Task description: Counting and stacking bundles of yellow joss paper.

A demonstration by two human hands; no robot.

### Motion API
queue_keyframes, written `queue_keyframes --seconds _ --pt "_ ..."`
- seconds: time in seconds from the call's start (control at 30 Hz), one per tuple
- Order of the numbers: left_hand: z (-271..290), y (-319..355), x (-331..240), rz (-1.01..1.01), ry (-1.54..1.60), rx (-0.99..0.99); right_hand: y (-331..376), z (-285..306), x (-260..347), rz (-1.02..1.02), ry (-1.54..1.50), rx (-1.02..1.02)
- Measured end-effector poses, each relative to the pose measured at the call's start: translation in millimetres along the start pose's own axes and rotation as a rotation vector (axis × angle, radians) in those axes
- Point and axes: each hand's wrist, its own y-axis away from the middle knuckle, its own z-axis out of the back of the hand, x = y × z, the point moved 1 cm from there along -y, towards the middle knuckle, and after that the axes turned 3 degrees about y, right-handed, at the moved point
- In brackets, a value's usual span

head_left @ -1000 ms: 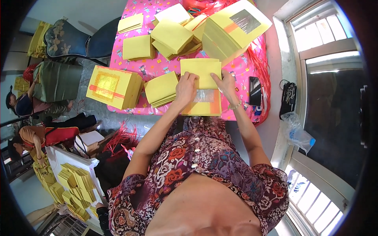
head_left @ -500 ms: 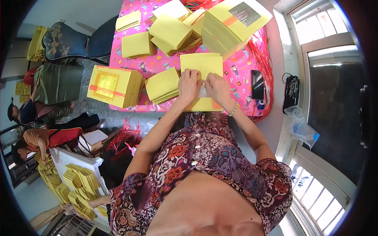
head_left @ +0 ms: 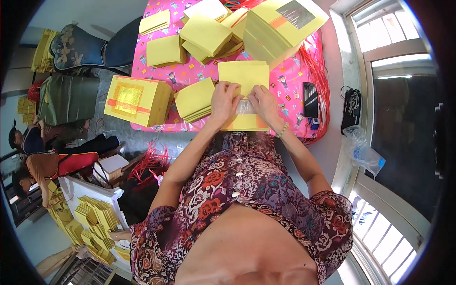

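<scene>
Both hands meet on a yellow sheet point(head_left: 244, 78) at the table's point(head_left: 292, 83) near edge. The left hand point(head_left: 224, 97) and right hand point(head_left: 262, 100) pinch a small clear wrap point(head_left: 245, 107) between them, fingers closed on it, I think. Finished stacks point(head_left: 194, 99) lie left of the grip and beyond; this sheet is still unfinished.

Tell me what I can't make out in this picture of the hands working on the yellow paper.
- Silvery patch on the yellow sheet, head view: mostly hidden between left hand and right hand.
- Sheet's near edge: covered by both hands.
- Dark flat object on the pink tablecloth: too small to identify.
- Top yellow stack: cut off by the picture's rim.
</scene>
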Motion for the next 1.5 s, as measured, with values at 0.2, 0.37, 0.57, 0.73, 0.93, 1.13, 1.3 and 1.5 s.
queue_keyframes --seconds 0.2,0.37,0.57,0.73,0.93,1.13,1.3,1.5 --pt "38.2 -1.9 20.7 0.331 0.244 0.215 -4.2 -0.8 3.5 0.022 0.090 0.041" --pt "28.9 2.2 36.9 0.279 0.321 0.202 -8.1 2.5 8.3 0.013 0.127 0.115" --pt "25.6 7.2 48.0 0.274 0.391 0.178 -9.1 1.8 8.2 0.064 0.184 0.090" --pt "24.5 11.6 52.8 0.315 0.481 0.192 -7.0 9.2 12.9 0.137 0.149 0.075" --pt "30.4 2.1 34.1 0.400 0.402 -0.038 -10.5 8.9 5.8 0.325 0.330 -0.019" --pt "37.2 -20.7 11.6 0.752 0.529 0.047 -14.2 9.4 -14.0 0.395 0.306 -0.061" --pt "23.1 -10.9 45.3 0.676 0.420 0.055 -17.9 20.7 2.1 0.437 0.236 -0.065" --pt "27.2 -18.6 36.3 0.833 0.651 0.086 -18.0 15.8 -6.6 0.475 0.290 -0.050"
